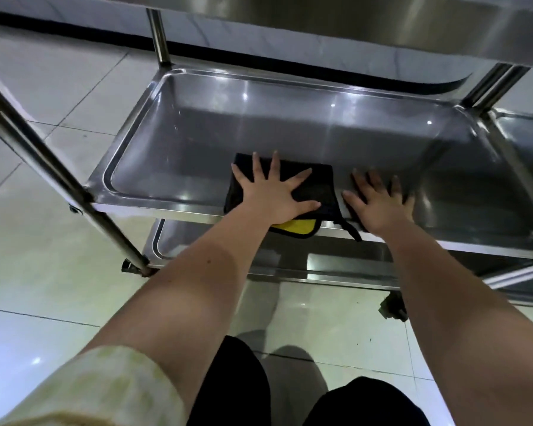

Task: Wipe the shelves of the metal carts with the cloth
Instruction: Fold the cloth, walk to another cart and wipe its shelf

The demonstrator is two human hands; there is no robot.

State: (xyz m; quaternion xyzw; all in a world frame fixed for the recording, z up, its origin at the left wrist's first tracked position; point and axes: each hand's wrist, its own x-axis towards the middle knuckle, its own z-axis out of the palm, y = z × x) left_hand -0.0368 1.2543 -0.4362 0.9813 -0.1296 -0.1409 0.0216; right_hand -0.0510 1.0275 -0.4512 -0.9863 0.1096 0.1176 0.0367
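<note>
Fingers spread wide, the left hand (273,192) presses the black-and-yellow cloth (314,192) flat on the near edge of the cart's middle shelf (259,124), while the right hand (379,204) rests flat, fingers splayed, just beside it.

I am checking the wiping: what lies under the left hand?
A black cloth, pressed flat on the metal shelf by the left hand; a yellow side shows at the front edge. The shelf under the cloth is hidden.
</note>
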